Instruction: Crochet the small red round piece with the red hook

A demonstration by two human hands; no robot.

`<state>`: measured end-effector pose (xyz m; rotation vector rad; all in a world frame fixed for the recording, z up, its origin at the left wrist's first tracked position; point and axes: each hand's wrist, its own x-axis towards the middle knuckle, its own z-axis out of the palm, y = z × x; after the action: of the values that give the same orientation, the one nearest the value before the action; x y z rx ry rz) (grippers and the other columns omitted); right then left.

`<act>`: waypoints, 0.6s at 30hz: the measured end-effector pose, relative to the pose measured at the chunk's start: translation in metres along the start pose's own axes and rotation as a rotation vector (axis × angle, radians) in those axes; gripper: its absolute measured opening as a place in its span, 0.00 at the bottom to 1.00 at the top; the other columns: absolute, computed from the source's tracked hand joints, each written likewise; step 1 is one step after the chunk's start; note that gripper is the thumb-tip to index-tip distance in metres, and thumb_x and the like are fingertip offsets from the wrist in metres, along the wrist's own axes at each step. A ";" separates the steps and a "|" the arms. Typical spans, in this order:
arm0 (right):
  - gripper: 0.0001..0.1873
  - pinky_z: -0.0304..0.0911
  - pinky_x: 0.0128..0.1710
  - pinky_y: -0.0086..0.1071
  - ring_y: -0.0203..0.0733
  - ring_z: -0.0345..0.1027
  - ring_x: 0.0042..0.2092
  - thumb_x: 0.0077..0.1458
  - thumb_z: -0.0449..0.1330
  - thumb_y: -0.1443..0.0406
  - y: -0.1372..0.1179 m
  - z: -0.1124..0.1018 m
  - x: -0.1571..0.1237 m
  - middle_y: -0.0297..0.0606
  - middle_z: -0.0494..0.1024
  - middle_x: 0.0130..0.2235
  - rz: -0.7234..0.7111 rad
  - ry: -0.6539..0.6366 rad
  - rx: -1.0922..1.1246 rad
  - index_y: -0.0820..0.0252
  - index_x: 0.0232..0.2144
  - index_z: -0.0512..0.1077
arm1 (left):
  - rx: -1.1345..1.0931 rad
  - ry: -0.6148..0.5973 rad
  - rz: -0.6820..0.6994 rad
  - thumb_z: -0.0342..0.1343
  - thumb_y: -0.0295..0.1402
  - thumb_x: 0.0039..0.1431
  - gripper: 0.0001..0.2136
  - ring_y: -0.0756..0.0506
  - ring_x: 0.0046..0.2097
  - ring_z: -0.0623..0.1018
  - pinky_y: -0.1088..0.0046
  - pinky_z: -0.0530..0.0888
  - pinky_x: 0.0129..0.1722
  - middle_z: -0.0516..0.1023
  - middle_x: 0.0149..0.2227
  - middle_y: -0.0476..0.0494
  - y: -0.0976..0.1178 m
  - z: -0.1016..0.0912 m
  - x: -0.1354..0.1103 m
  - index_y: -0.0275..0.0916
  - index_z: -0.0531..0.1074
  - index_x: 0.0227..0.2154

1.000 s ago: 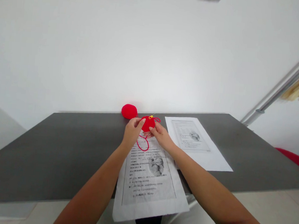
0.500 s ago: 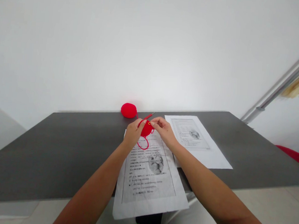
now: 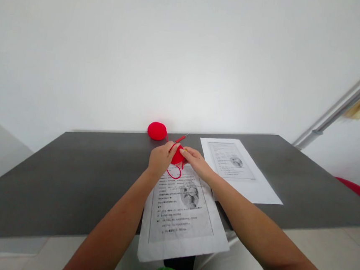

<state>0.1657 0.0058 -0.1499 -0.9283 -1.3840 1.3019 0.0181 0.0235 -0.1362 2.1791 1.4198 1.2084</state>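
Between my hands is a small round red crochet piece, with a loop of red yarn hanging below it. My left hand pinches the piece along its left edge. At its right edge my right hand has thumb and fingers closed on it, by a small yellow bit partly covered by the fingers. Just beyond the piece lies a red-handled crochet hook, its metal tip pointing up and right. A ball of red yarn rests at the back of the table, a strand running from it towards my left hand.
Under my forearms a printed sheet overhangs the front edge of the dark grey table. A second printed sheet lies to the right. Behind the table rises a white wall. A metal pole slants at the far right.
My right fingers have moved onto the face of the crochet piece, and the yellow bit there is now mostly covered. The whole view has shifted slightly.
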 end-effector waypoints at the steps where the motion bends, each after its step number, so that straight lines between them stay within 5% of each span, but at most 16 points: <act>1: 0.18 0.62 0.29 0.29 0.33 0.65 0.24 0.50 0.59 0.51 0.000 0.001 -0.001 0.30 0.72 0.22 -0.003 -0.025 0.019 0.60 0.27 0.67 | -0.029 0.006 -0.002 0.48 0.42 0.59 0.17 0.49 0.22 0.58 0.72 0.51 0.27 0.59 0.17 0.51 0.000 0.000 0.000 0.41 0.63 0.18; 7: 0.14 0.64 0.33 0.31 0.35 0.68 0.26 0.49 0.62 0.55 -0.004 0.000 -0.003 0.30 0.73 0.23 -0.052 -0.121 0.166 0.60 0.27 0.69 | -0.395 0.021 -0.161 0.47 0.46 0.59 0.21 0.51 0.21 0.60 0.73 0.55 0.24 0.61 0.17 0.52 0.004 0.002 0.003 0.39 0.60 0.16; 12: 0.14 0.65 0.36 0.32 0.36 0.68 0.29 0.50 0.62 0.54 -0.009 -0.003 -0.006 0.32 0.74 0.27 -0.084 -0.129 0.157 0.59 0.30 0.70 | -0.719 -0.088 -0.335 0.48 0.54 0.55 0.23 0.52 0.19 0.61 0.73 0.56 0.20 0.64 0.16 0.52 0.010 0.001 0.003 0.39 0.61 0.17; 18: 0.12 0.63 0.37 0.32 0.37 0.67 0.31 0.54 0.57 0.56 -0.016 -0.001 -0.010 0.33 0.73 0.27 -0.125 -0.128 0.038 0.60 0.28 0.70 | -0.814 -0.102 -0.300 0.61 0.48 0.46 0.19 0.54 0.20 0.64 0.77 0.60 0.21 0.66 0.18 0.53 0.007 -0.005 0.006 0.37 0.66 0.19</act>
<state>0.1704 -0.0059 -0.1358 -0.7313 -1.4859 1.3061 0.0198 0.0243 -0.1261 1.3936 0.9229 1.2414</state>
